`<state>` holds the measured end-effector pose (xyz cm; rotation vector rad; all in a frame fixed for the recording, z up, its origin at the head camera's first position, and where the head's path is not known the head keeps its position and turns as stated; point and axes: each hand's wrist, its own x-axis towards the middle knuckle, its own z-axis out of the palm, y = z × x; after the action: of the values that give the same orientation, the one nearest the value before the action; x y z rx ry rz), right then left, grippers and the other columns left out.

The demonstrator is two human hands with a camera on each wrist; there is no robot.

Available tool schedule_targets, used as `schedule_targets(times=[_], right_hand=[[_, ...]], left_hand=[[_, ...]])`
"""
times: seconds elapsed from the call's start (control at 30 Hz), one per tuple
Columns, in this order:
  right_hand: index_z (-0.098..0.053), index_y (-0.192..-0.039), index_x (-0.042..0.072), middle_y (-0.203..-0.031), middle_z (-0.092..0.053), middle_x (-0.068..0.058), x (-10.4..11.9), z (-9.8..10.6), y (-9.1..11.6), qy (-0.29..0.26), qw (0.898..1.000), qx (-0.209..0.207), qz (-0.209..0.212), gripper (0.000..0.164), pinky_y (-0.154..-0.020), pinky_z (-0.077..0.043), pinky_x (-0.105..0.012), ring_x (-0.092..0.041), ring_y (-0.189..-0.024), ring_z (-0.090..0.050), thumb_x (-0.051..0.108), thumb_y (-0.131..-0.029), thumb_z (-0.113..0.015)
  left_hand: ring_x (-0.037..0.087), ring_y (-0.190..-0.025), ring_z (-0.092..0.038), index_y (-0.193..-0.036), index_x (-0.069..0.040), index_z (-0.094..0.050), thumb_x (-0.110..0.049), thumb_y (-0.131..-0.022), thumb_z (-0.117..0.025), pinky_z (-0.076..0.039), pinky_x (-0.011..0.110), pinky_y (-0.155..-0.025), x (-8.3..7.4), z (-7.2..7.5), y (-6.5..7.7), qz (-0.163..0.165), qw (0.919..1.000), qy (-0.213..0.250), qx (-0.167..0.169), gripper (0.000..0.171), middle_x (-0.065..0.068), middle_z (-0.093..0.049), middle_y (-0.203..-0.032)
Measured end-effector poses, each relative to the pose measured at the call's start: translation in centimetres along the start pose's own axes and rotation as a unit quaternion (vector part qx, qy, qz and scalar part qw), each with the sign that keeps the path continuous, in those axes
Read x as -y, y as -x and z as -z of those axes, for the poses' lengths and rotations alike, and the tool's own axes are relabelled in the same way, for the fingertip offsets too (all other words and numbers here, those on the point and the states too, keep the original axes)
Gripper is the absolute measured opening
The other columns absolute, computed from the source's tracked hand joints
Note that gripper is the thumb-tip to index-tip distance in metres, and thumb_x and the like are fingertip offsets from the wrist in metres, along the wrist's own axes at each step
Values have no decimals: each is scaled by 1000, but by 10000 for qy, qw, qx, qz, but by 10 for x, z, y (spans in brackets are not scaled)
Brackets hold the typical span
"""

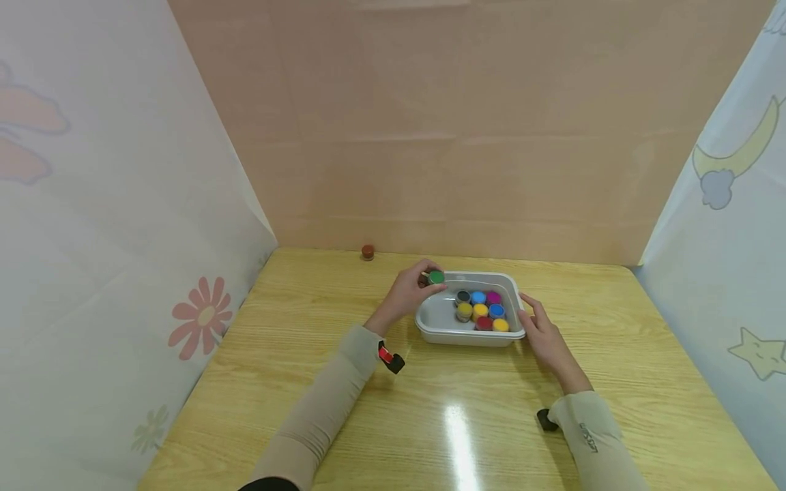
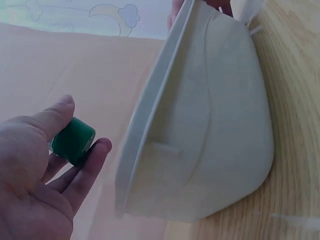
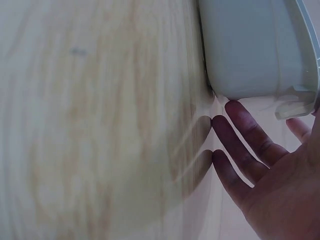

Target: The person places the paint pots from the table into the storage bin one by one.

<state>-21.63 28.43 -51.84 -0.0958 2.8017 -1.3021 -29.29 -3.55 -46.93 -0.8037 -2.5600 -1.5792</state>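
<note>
My left hand pinches a small paint pot with a green lid between thumb and fingers, above the left end of a white plastic tray. In the left wrist view the green pot is held beside the tray's outer wall. Several similar pots sit together in the tray's right part: black, light blue, magenta, blue, yellow and a red one. At the right end, my right hand rests against the tray; in the right wrist view its fingers are loosely extended, one fingertip right at the tray's lower corner.
A small pot with a reddish-brown lid stands at the back left of the wooden table, near the brown backdrop. White patterned sheets rise at both sides.
</note>
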Motion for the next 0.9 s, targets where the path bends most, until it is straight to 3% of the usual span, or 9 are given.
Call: schedule_targets(times=[0.2,0.63,0.9], right_hand=[[-14,-166,15,-143,-51,-40,0,0,0,-14,10000,20,9,63,-109,-35,-76,-59,-133,-49,46,-113,-28],[-16,-166,16,-142,-52,-40,-1,-1,3,-19,10000,4,-6,62,-108,-36,-75,-59,-133,-50,46,-113,-29],[-15,-167,17,-145,-50,-40,-1,0,1,-40,10000,-23,14,63,-110,-34,-76,-59,-135,-47,47,-113,-29]], left_hand=[[13,-95,-67,-123,-12,-64,-27,-97,-75,-58,23,-84,-4,-10,2,-90,9996,-27,252,32,8,-71,-111],[12,-97,-59,-123,-12,-68,-33,-93,-78,-54,26,-86,-6,-28,3,-260,9974,-606,290,38,1,-68,-106],[4,-87,-64,-115,-5,-71,-20,-92,-80,-58,23,-85,-9,-34,-4,-790,9947,-333,570,29,-2,-72,-100]])
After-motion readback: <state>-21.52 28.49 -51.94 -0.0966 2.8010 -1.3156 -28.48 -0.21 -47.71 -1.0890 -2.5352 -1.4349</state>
